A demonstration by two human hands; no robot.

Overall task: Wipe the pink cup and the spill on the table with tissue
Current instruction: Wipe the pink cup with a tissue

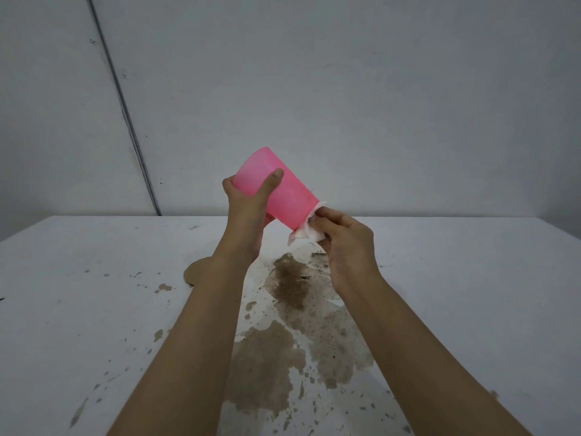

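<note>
My left hand (248,209) holds the pink cup (283,193) up above the table, tilted, with its base to the upper left and its mouth to the lower right. My right hand (345,243) pinches a white tissue (306,232) against the cup's rim at the lower right. A brown muddy spill (289,335) spreads over the white table (78,309) beneath my arms, darkest just under the cup. A soaked tissue sheet (317,272) seems to lie over the spill's far part.
Small brown splashes (163,287) dot the table to the left of the spill. A tan round patch (193,273) shows behind my left forearm. A plain wall stands behind the table's far edge.
</note>
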